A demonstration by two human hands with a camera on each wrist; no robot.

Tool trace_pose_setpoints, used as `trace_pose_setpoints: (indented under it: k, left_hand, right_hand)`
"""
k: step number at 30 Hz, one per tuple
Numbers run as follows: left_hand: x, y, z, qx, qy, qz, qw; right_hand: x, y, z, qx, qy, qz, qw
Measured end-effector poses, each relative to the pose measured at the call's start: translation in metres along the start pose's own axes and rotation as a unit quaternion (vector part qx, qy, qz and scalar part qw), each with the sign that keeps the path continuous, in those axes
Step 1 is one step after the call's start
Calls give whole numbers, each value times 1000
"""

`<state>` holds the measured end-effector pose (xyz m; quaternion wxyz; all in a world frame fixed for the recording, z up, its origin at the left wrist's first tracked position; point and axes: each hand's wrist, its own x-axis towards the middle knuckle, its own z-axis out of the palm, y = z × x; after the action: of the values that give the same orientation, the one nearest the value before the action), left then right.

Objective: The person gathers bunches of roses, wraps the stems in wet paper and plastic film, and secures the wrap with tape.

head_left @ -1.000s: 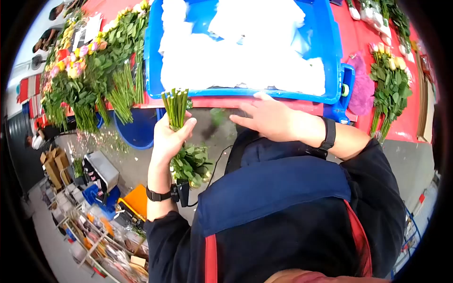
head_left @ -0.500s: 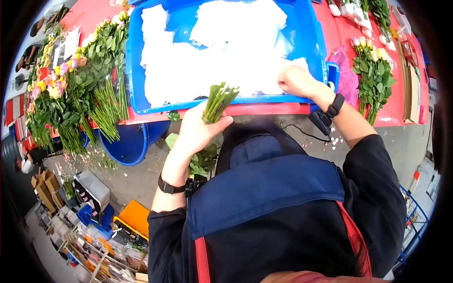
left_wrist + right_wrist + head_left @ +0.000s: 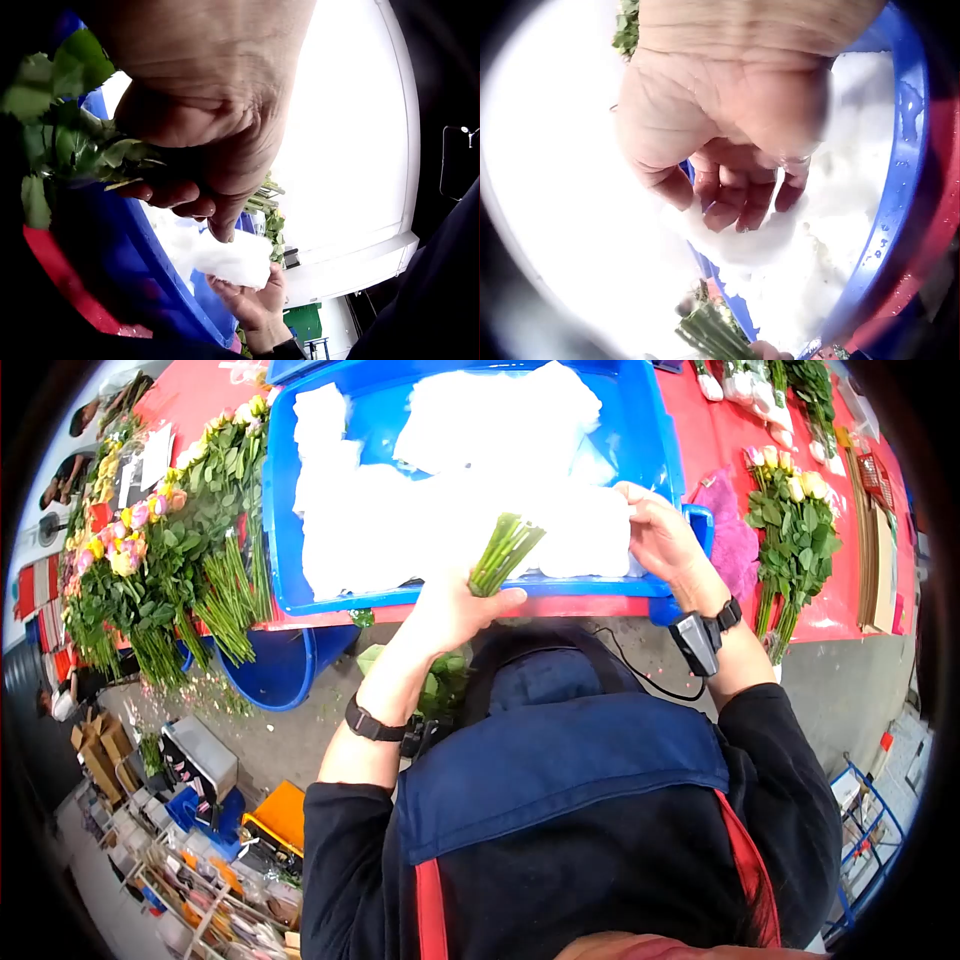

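My left hand (image 3: 448,612) grips a bundle of cut green stems (image 3: 506,552) above the near rim of the blue tub (image 3: 350,603), cut ends up and leaves hanging below. My right hand (image 3: 668,542) pinches a piece of white wadding (image 3: 590,530) at the tub's right side. In the left wrist view that white piece (image 3: 236,259) is lifted between the right thumb and fingers (image 3: 259,304). The right wrist view shows my right hand (image 3: 727,120) with curled fingertips on the white material (image 3: 742,244), stem ends (image 3: 712,330) below it.
Rose bunches (image 3: 180,560) lie on the red table (image 3: 215,385) at left, above a blue bucket (image 3: 268,670). To the right are a pink cloth (image 3: 725,535), another rose bunch (image 3: 795,540) and cardboard sheets (image 3: 880,570). A cable hangs below the table edge.
The left hand and stems have moved right and up to the tub's near rim. My right hand reached into the tub and has taken hold of a white piece.
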<state>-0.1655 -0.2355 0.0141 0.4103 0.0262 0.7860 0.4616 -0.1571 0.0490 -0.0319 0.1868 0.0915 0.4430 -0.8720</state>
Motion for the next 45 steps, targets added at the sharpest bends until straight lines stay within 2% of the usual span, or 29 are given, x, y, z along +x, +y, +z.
trace_pose_setpoints:
  k: [3,4,5,6,7,8,10,12,13,14,16,17,19,20,23,24,27,30,32,35,36,37,38,39,40,42,45]
  left_hand:
    - [7,-1,8,39,-5,10,999]
    - [7,0,10,39,-10,-6,999]
    - [6,1,13,17,-10,-9,1000]
    - [4,2,17,-5,-12,-10,1000]
    - [3,3,19,-26,-14,-10,1000]
    - [7,-4,21,13,0,31,999]
    - [4,-14,23,-2,18,19,1000]
    - [-6,-4,19,-4,1,-23,1000]
    - [-9,-3,19,0,6,-11,1000]
    - [-10,-3,20,5,11,4,1000]
    - [-11,-5,19,-16,21,47,999]
    - [-12,-7,17,-41,24,75,996]
    - [-15,-4,15,-169,-4,59,984]
    - [-15,-3,18,-176,22,37,983]
    - [-10,-6,18,-229,21,51,972]
    - [-7,-8,21,-265,35,64,961]
    - [-4,-11,18,-325,39,34,944]
    - [-8,-5,19,-431,75,72,896]
    - [-8,-12,16,-383,70,90,917]
    - [-5,-31,2,-355,44,96,929]
    - [-6,-29,-4,-362,43,93,927]
    - [-6,-25,-11,-369,43,91,924]
    - [-6,-21,-17,-382,37,95,919]
    - [-5,-21,-26,-380,25,89,921]
    - [-2,-25,-34,-405,-16,87,910]
    - [6,-37,-47,-454,-89,76,883]
    - [14,-43,-60,-502,-167,61,846]
  right_hand:
    - [-1,-9,14,-92,-77,-100,988]
    - [-4,-14,28,-169,-68,-130,975]
    - [-2,-16,45,-312,-113,-187,924]
    - [1,-18,62,-447,-154,-242,847]
    - [3,-18,72,-569,-189,-290,746]
    - [4,-14,74,-568,-186,-283,750]
    - [10,-4,75,-568,-180,-273,755]
    - [10,12,82,-478,-61,-259,837]
    - [9,22,83,-428,0,-247,869]
    - [11,34,82,-424,-27,-203,882]
    - [9,42,78,-258,-36,-52,964]
    - [9,43,80,-169,-40,26,984]
    - [9,48,82,-138,-51,18,989]
    - [10,49,83,-123,-57,12,991]
    - [15,63,105,11,-22,-70,997]
    - [15,62,109,-4,-34,-59,998]
    - [14,59,117,-25,-55,-29,998]
    - [21,56,116,-37,-57,-5,998]
    - [27,55,117,-75,-67,12,995]
    - [32,67,111,-51,-99,-40,993]
    - [32,65,102,-219,-56,-32,974]
    - [36,76,90,-287,-18,-189,939]
    - [30,64,82,-281,36,-176,943]
    - [32,53,58,-457,96,-239,852]
    - [36,44,32,-609,149,-291,722]
    - [36,29,15,-698,201,-325,606]
    - [41,37,-7,-716,92,-117,682]
